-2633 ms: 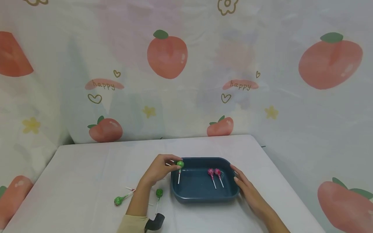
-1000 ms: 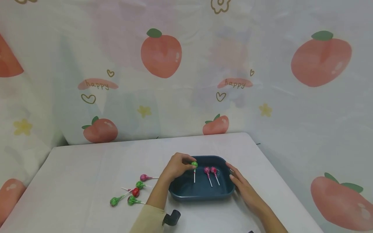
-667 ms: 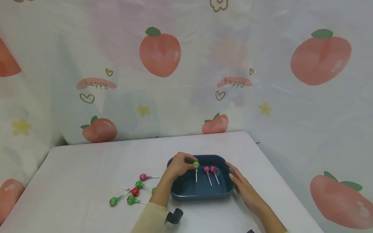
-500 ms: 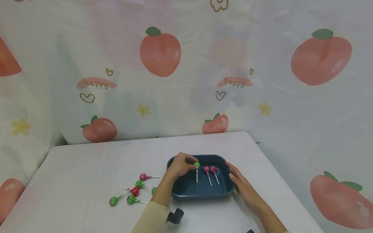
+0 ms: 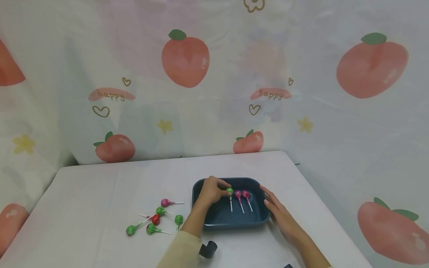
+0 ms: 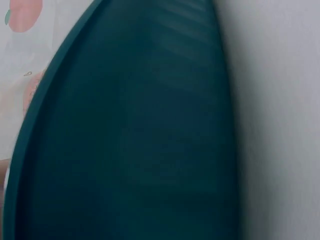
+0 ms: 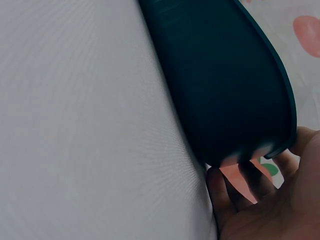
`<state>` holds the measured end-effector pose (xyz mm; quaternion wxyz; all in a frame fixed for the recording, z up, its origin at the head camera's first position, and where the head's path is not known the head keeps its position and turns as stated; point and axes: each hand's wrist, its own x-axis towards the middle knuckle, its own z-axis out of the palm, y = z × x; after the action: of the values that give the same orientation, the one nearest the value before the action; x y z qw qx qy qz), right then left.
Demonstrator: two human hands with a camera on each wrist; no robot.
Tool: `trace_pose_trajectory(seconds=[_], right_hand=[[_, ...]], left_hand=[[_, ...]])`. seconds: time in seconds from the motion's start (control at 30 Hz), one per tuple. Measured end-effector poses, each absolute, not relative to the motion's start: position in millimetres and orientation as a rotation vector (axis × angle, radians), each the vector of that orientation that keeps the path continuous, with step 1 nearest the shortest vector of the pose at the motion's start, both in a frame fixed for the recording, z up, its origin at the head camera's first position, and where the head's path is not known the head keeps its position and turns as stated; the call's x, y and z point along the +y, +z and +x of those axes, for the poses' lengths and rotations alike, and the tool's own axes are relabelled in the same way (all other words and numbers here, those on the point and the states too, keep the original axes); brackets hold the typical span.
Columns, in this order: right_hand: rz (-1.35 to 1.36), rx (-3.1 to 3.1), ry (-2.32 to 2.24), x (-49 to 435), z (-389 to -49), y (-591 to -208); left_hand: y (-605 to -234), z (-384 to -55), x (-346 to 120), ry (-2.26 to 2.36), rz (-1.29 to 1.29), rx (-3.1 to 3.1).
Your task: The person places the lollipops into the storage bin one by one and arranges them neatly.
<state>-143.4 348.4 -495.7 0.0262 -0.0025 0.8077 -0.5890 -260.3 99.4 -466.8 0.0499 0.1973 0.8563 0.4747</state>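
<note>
With thumb and fingers, my left hand pinches the head of a green lollipop inside a dark blue rectangular tray; its white stick points toward me. Just right of it lie a pink lollipop and a second pink lollipop, side by side with sticks toward me. My right hand rests extended fingers against the tray's right end. The right wrist view shows those fingers spread along the end wall. In the left wrist view the tray's wall fills the middle and hides the lollipops.
Left of the tray on the white table lie a pink lollipop, a red lollipop and several green lollipops, some with sticks crossing. One green lollipop lies beside my left forearm. A fruit-print cloth hangs behind.
My left hand has carried the green lollipop rightward from the tray's left rim to close beside the pink pair. The right hand stays at the tray's right end.
</note>
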Motion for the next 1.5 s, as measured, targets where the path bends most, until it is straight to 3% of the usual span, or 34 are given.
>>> trace_pose_trajectory(seconds=[0.37,1.5], right_hand=[[-0.050,2.517,-1.816,349.9,-145.9,-494.8],[-0.062,2.502,-1.823,350.5,-144.7,-498.0]], left_hand=[[-472.4,-261.9,108.7,1.419,0.446,2.646],[-478.6,-265.6,113.0,1.361,0.445,2.669]])
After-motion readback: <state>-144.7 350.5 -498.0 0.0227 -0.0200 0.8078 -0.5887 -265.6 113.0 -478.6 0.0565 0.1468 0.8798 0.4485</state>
